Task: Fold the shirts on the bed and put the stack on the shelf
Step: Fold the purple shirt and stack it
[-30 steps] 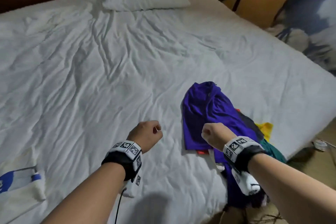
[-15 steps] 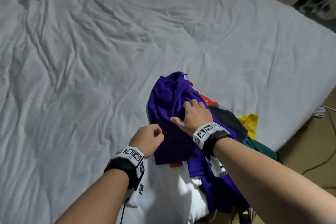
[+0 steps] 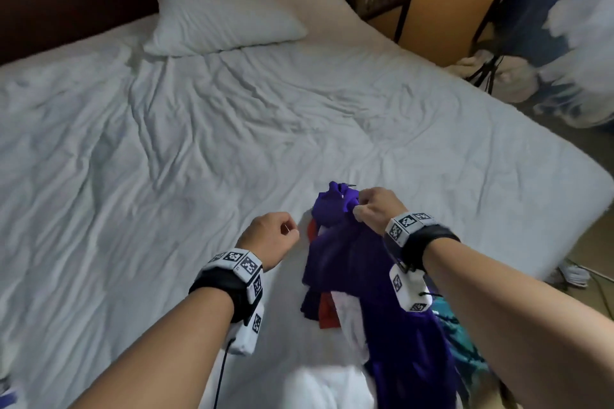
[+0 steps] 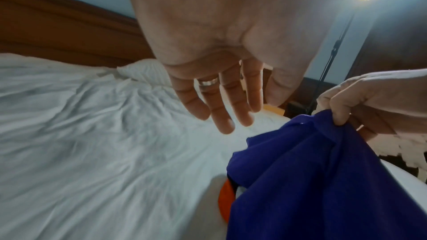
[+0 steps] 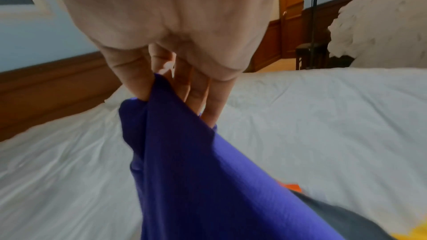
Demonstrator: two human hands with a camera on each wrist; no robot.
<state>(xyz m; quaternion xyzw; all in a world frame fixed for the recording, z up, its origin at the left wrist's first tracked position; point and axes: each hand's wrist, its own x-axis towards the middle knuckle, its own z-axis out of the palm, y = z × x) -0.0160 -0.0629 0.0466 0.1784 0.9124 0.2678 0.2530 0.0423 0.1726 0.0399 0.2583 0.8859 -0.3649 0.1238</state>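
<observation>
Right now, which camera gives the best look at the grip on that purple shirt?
The right wrist view: the right hand pinches the purple shirt close up. The left wrist view shows the pinch from the side; the head view shows mostly knuckles.

A wide bed (image 3: 166, 159) under a rumpled white sheet carries a white pillow (image 3: 226, 20) and a heap of coloured shirts (image 3: 332, 309) at its near edge.

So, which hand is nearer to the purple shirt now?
Right. The right hand pinches the purple shirt at its top and holds it up; the left hand is beside it, apart, holding nothing.
</observation>
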